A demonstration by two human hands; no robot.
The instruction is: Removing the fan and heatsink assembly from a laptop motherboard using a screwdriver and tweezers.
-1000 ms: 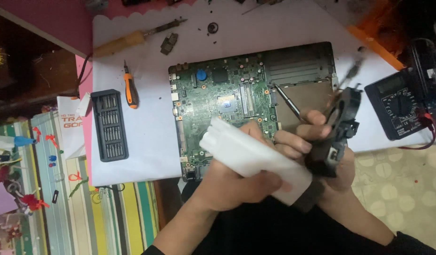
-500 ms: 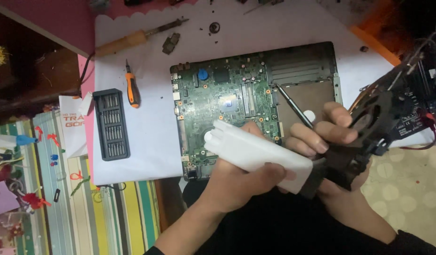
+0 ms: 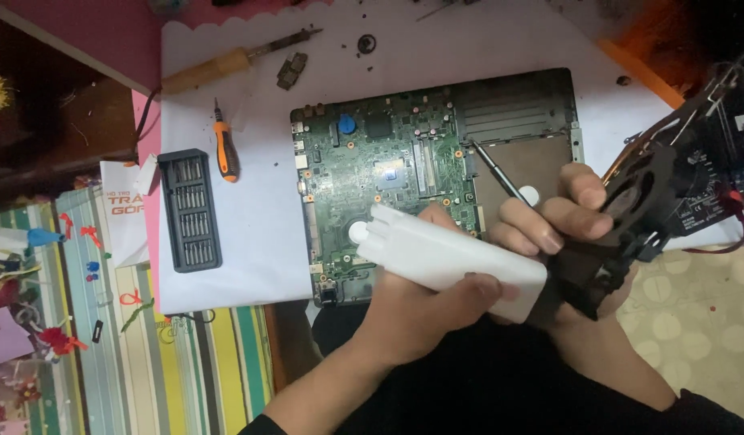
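Note:
My left hand point(image 3: 424, 302) grips a white oblong plastic tool point(image 3: 448, 251), its blunt end pointing left over the board. My right hand point(image 3: 561, 225) holds a black cooling fan assembly point(image 3: 642, 201) with copper pipes tilted up to the right, and a thin black screwdriver point(image 3: 491, 165) pinched between its fingers. Below both hands lies an open laptop base with a green motherboard point(image 3: 380, 161) and a bare brown bay point(image 3: 533, 161).
A white sheet point(image 3: 227, 234) covers the desk. On it lie a wooden-handled soldering iron point(image 3: 219, 66), an orange screwdriver point(image 3: 225, 149), a black bit set point(image 3: 191, 209) and a small metal part point(image 3: 291, 70). A black multimeter point(image 3: 722, 185) sits at the right.
My right hand has lifted the fan assembly up and to the right, off the laptop. My left hand with the white tool stayed almost in place.

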